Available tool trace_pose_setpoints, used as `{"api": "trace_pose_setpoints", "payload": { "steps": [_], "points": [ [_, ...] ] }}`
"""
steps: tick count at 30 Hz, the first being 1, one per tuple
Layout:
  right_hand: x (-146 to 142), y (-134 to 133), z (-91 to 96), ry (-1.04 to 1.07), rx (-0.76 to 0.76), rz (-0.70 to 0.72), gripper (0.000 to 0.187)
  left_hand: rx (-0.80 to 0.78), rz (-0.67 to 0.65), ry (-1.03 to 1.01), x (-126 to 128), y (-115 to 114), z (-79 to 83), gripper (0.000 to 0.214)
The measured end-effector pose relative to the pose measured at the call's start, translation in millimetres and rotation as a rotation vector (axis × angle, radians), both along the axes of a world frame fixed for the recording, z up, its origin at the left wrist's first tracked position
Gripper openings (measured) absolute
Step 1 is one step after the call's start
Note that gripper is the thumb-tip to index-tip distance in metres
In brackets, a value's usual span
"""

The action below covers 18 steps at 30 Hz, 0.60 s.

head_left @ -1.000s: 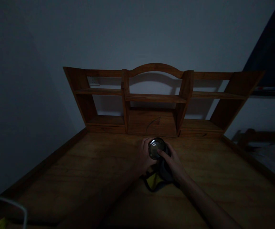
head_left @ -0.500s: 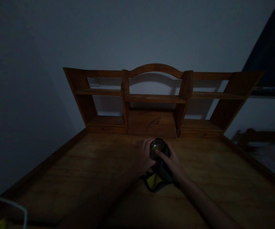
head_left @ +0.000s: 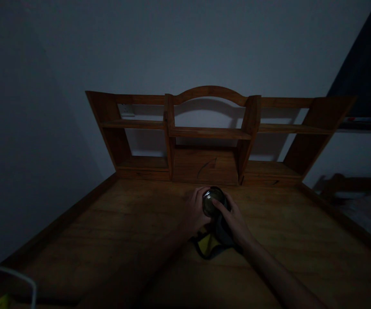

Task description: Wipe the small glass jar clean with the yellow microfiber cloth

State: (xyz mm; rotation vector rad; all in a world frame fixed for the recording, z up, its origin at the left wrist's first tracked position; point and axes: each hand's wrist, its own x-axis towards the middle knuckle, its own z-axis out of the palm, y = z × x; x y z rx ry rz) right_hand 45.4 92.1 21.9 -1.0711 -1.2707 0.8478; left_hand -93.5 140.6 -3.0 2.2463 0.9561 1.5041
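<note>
Above the wooden desk, a small round shiny cup (head_left: 208,207), glass or metal, is held with its round end facing me; the dim light hides its exact kind. My left hand (head_left: 196,212) is closed around its left side. My right hand (head_left: 236,221) is closed at its right, the thumb lying across the round face. A grey and yellow cloth with dark edging (head_left: 207,245) hangs from beneath my right hand and reaches the desk below the cup. The right fingers behind the cup are hidden, with the cloth bunched against them.
A wooden shelf unit (head_left: 209,133) stands along the back of the desk (head_left: 134,223) against the wall. Raised wooden edges run along both sides. A white curved cable or handle (head_left: 18,273) and something yellow (head_left: 1,301) are at the lower left.
My right thumb has slid slightly right and up over the round face, and the cup has turned a little, its reflection shifting. My left hand keeps its hold.
</note>
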Motion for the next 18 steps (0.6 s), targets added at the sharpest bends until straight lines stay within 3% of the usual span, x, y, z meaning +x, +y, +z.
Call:
{"api": "trace_pose_setpoints", "payload": {
  "steps": [18],
  "points": [
    [4.6,-0.1,-4.8,-0.052,0.038,0.034,0.042,0.020,0.019,-0.015,0.4,1.5,-1.4,0.067]
  ]
}}
